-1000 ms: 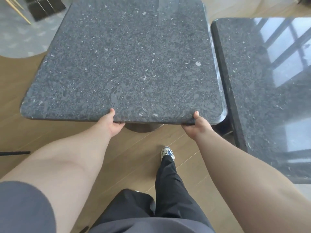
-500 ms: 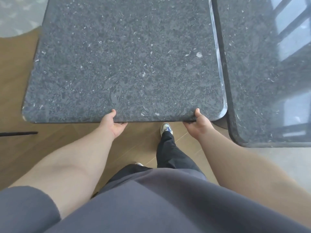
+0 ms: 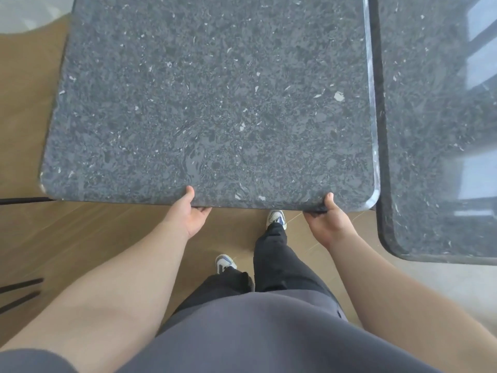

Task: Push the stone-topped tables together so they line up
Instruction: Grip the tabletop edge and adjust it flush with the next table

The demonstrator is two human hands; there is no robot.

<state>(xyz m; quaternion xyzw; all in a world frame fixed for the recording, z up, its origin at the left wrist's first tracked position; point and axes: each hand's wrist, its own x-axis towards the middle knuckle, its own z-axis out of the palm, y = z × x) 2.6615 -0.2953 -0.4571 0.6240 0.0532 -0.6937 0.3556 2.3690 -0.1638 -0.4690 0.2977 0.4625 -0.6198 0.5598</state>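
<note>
The stone-topped tables, two of them, stand side by side on the wooden floor (image 3: 80, 238). Nearest to me, the person's two hands hold the near edge of the left table (image 3: 209, 103): the left hand (image 3: 188, 215) grips it about midway along, thumb on top and fingers tucked beneath, and the right hand (image 3: 326, 222) grips it close to the near right corner in the same way. Between the arms I count two shoes (image 3: 275, 218), one foot set ahead of the other.

Further out, the left table's right edge runs just beside the left edge of the right table (image 3: 435, 130), with only a dark, narrow seam between them; whether they actually touch I cannot tell from here. The right table's near edge reaches closer to the person than the left table's, so the near corners are not level yet.

To finish this well, I would judge the person should draw the held table straight back, both hands pulling evenly so it does not swing, keep the seam narrow, and stop once the near edges match.
</note>
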